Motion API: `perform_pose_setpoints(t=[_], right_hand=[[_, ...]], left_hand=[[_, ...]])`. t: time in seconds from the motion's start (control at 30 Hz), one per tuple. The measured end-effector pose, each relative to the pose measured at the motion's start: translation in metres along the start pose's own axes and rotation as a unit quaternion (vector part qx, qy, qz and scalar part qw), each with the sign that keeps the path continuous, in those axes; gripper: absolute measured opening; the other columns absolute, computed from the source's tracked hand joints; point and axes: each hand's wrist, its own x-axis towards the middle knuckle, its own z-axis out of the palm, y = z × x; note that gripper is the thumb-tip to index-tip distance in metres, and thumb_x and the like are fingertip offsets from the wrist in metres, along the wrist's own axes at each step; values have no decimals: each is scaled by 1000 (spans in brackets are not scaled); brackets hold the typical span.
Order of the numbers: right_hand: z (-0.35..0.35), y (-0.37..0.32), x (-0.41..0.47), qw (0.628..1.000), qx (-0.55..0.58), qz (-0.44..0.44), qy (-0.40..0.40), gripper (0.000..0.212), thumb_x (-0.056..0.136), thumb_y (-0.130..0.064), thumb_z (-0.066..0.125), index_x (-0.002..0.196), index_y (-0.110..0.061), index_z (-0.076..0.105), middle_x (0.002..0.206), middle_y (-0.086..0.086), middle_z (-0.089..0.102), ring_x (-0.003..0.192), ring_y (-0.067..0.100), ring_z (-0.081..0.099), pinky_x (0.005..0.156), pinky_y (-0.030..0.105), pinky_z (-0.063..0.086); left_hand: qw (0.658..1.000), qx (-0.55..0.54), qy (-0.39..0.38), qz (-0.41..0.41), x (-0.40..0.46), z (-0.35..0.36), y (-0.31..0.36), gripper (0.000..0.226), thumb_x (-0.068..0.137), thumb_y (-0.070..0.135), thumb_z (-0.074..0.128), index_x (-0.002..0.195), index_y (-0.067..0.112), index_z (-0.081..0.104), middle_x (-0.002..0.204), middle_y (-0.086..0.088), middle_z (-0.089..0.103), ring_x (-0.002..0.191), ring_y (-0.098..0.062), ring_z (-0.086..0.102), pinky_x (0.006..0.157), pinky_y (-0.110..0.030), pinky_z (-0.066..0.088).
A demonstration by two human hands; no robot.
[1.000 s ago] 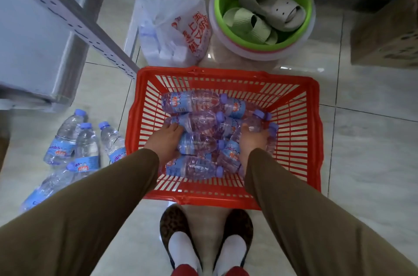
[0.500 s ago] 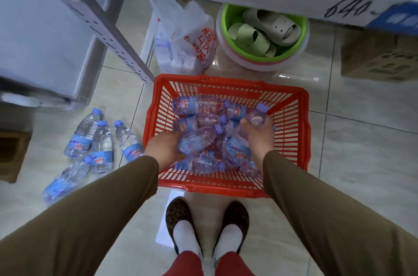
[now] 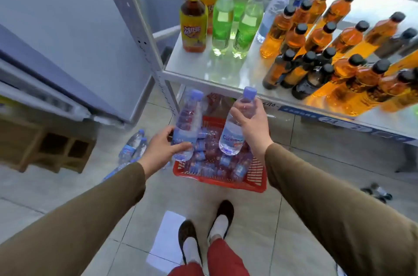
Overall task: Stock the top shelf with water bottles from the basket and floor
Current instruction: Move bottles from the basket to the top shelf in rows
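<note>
My left hand [image 3: 162, 148] grips one clear water bottle [image 3: 188, 122] with a blue cap, held upright above the red basket [image 3: 255, 182]. My right hand [image 3: 252, 127] grips a second water bottle [image 3: 235, 131] by its upper body, also upright. Both bottles hang just below the front edge of the white shelf [image 3: 217, 72]. Several more water bottles lie in the basket. A few others lie on the floor [image 3: 132, 148] to the left of the basket, partly hidden by my left sleeve.
The shelf carries yellow-capped tea bottles [image 3: 193, 24], green soda bottles [image 3: 222, 20], many orange drinks with black caps [image 3: 316, 49] and some water bottles at the back [image 3: 273, 8]. A grey shelf post [image 3: 144, 45] stands left. A wooden crate [image 3: 52, 149] sits on the floor.
Both hands have lifted out of the basket, each with a bottle, and risen toward the shelf. My view has tilted up from the basket to the stocked shelf.
</note>
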Motion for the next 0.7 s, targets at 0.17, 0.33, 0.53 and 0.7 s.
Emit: perform_pose_setpoints(t=[0.17,0.33,0.53,0.7], right_hand=[[-26,-153,-50,993,5,-117,-28,66,95,-31,78,147,-8,46,123,12,70,113,29,70,94,43,57],[-62,-275,-99,975,49,-211,-51,69,96,-24,75,154,-10,41,128,9,71,114,22,71,93,28,55],[-106,-378,-113,948,69,-300,-77,60,97,-16,74,148,-3,46,106,-3,71,89,5,72,82,21,56],[-141,-449,-92,931,66,-349,-88,36,97,-15,74,130,-8,59,98,1,70,83,3,67,79,17,54]], left_hand=[[994,-39,28,103,-59,-58,125,45,72,30,89,110,24,66,101,10,75,88,-1,69,78,-19,52],[973,-81,73,204,-114,-104,227,57,64,40,91,114,23,69,106,5,76,102,-18,69,92,-34,55],[939,-105,113,308,-146,-125,338,52,70,24,89,117,16,68,109,1,76,104,-21,69,89,-31,55],[916,-123,151,350,-139,-124,411,54,69,25,91,118,17,68,112,-1,76,109,-27,68,100,-46,53]])
